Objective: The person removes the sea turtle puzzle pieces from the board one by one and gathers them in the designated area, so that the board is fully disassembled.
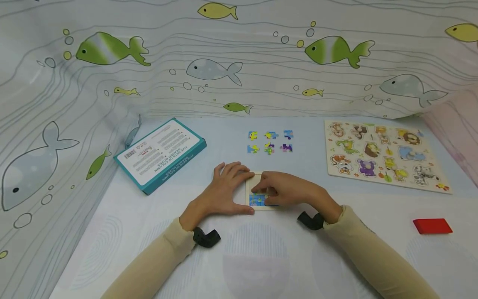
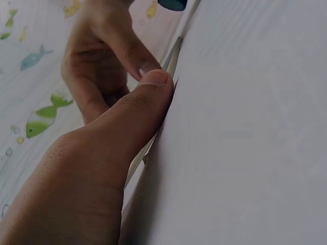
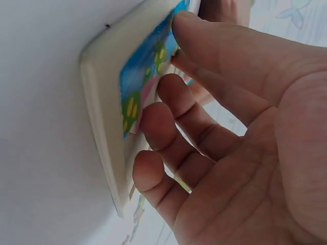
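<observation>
On the bench (image 1: 261,257), the small puzzle tray (image 3: 102,102), seemingly stiff and light, best held by its edges, lay braced by the left hand (image 1: 224,187), fingers flat, while the right hand (image 1: 287,189) pressed straight fingertips onto a thin puzzle piece (image 3: 148,66) in it.

A teal box (image 1: 160,154), six loose puzzle pieces (image 1: 270,141), an animal puzzle board (image 1: 384,154) and a red block (image 1: 432,226) lie about.

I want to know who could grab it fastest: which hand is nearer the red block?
Right. The right hand lies left of the red block, on the puzzle tray; the left hand is farther left.
</observation>
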`<state>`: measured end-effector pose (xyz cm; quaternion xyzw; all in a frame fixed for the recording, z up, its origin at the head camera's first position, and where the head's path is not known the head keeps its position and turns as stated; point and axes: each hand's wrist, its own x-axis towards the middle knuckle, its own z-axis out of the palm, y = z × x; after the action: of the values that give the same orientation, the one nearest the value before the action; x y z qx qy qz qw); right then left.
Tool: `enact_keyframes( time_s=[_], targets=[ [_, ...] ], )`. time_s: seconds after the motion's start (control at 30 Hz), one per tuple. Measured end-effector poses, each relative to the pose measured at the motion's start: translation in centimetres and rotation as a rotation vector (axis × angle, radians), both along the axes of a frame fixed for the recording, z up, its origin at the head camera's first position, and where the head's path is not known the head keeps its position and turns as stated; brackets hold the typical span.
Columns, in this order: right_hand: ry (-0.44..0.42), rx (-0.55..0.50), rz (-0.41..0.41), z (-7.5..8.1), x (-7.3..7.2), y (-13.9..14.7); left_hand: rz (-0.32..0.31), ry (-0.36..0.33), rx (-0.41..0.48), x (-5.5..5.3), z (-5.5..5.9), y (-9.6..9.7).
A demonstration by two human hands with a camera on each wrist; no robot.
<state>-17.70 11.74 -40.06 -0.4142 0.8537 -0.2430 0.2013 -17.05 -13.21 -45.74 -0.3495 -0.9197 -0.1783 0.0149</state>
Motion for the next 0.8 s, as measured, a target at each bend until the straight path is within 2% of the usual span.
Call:
enact_keyframes(
  time_s=[0.17, 0.47, 0.8],
  targets=[
    [0.007, -0.015, 0.019, 0.10, 0.15, 0.02, -0.003, -0.003, -0.001, -0.01, 0.06, 0.03],
    [-0.006, -0.048, -0.002, -0.61, 0.16, -0.33, -0.004, 0.002, 0.002, 0.02, 0.06, 0.02],
    [-0.022, -0.037, -0.012, -0.38, 0.13, -0.18, -0.003, 0.001, 0.002, -0.01, -0.03, 0.01]
  ],
)
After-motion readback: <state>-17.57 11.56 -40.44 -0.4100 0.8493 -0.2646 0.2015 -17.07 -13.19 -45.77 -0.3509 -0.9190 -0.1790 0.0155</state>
